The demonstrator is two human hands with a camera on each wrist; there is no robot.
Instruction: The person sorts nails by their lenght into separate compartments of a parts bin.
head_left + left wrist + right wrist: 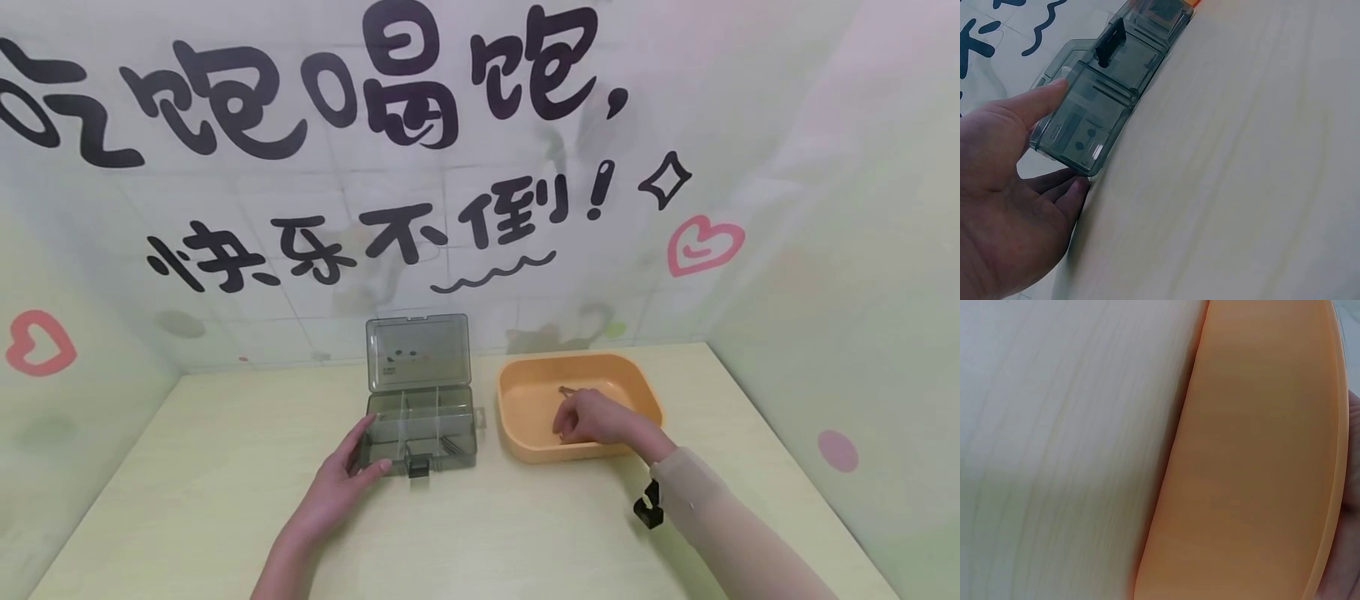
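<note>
A smoky-grey see-through compartment box [420, 425] stands with its lid [417, 354] raised. My left hand [341, 479] holds its left front corner, thumb over the front rim and fingers along the left side; the left wrist view shows the thumb [1047, 100] on the box [1094, 115]. Several thin dark pieces [452, 446] lie in the front right compartment. My right hand [592, 418] reaches into an orange tray [517, 417] with bent fingers. A small brown piece [567, 391] shows just beyond them. The fingertips are partly hidden, and the tray wall [1254, 450] blocks most of the right wrist view.
The box's front latch [418, 467] hangs open, and another clear tab [481, 417] sticks out at its right side. A black strap piece [648, 507] hangs by the right cuff. Behind the pale table [487, 533] rises a wall with large black lettering [405, 233].
</note>
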